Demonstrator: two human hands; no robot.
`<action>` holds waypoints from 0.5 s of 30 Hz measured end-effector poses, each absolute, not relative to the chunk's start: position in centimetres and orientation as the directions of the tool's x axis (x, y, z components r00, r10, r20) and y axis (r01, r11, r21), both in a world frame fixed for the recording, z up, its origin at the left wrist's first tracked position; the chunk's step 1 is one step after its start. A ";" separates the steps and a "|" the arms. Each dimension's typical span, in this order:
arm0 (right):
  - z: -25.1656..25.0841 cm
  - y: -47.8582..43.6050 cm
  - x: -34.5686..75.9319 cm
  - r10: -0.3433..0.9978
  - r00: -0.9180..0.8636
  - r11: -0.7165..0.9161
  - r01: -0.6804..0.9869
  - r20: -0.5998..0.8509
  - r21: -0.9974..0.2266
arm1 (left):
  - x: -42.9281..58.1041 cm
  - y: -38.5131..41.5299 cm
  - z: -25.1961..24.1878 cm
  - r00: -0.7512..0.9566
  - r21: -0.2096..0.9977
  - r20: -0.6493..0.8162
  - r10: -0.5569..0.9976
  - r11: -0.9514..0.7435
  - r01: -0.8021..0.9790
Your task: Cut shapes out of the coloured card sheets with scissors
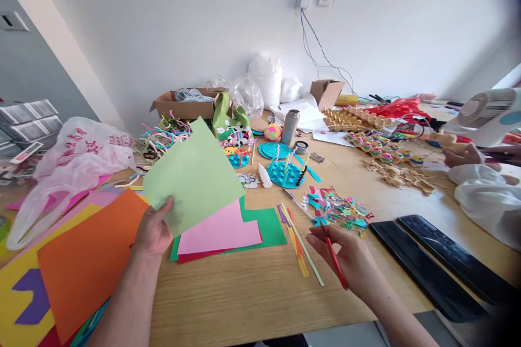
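My left hand [154, 227] grips a light green sheet of paper [195, 179] by its lower left corner, thumb on top, tilted above the table. Red-handled scissors [336, 260] are in my right hand [345, 255], fingers closed around them; their blades are mostly hidden. Beside that hand lie thin paper strips [299, 241] in yellow, orange, purple and pale green. Beneath the green sheet are a pink sheet [228, 230] and a darker green sheet [266, 227], with a red edge showing between them.
Orange paper [89, 260] tops a pile at left. Paper scraps [337, 209] lie beyond my right hand, with two black phones [427, 265] to its right. Blue discs [285, 173] and a metal flask [290, 126] stand farther back. Another person's hand [462, 156] is at far right.
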State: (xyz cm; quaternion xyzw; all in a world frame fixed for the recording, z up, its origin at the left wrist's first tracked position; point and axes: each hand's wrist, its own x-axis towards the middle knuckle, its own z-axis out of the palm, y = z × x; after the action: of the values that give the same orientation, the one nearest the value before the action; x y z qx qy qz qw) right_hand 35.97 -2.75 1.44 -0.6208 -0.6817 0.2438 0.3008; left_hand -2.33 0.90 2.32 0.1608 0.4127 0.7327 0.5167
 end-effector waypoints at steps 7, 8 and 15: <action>5.1 2.0 29.1 0.958 -0.148 0.283 0.361 0.245 -0.889 | -1.0 0.9 1.9 -0.404 0.844 -0.139 0.904 -0.105 -0.525; 5.4 2.6 27.9 0.951 -0.170 0.305 0.373 0.259 -0.876 | -1.0 0.9 1.9 -0.404 0.852 -0.123 0.906 -0.112 -0.512; 3.2 4.0 25.3 0.948 -0.193 0.318 0.521 0.253 -0.792 | -1.5 0.7 1.6 -0.411 0.898 0.021 0.911 -0.198 -0.393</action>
State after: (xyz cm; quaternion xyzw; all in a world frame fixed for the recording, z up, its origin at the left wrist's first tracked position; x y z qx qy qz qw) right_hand 25.32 3.98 3.15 -0.5109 -0.7188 0.2830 0.3773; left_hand -1.47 0.65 1.64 0.2946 0.4398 0.7157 0.4556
